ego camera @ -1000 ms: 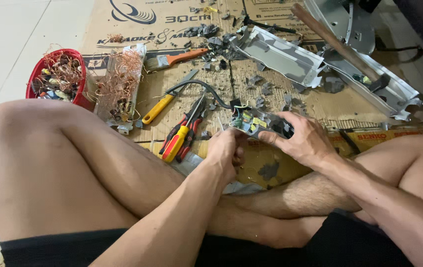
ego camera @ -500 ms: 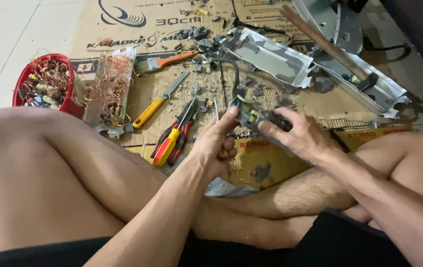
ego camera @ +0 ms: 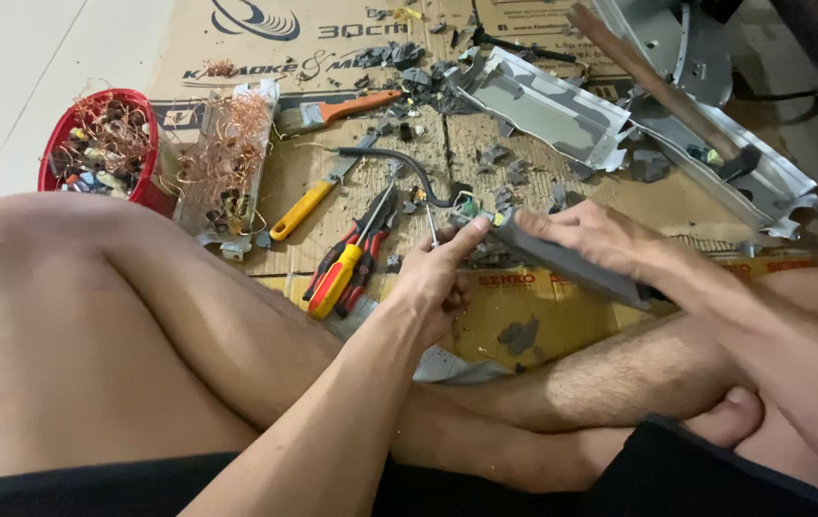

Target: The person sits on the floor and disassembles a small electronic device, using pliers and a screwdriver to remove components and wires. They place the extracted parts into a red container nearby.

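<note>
Left hand [ego camera: 433, 278] pinches the grey strip's [ego camera: 571, 258] ten-o'clock end; right hand [ego camera: 600, 235] wraps its middle — strip runs ten to four.

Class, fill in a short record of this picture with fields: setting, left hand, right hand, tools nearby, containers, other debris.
Setting: person sitting cross-legged on flattened cardboard on a tiled floor
Left hand: pinching at the end of a grey casing, by its wires
Right hand: gripping the grey casing from above
Tools nearby: red-and-yellow pliers, yellow-handled screwdriver, orange-handled brush, hammer
Containers: red bowl of small parts; clear tray of copper wire
Other debris: grey plastic fragments, broken metal housings
</note>
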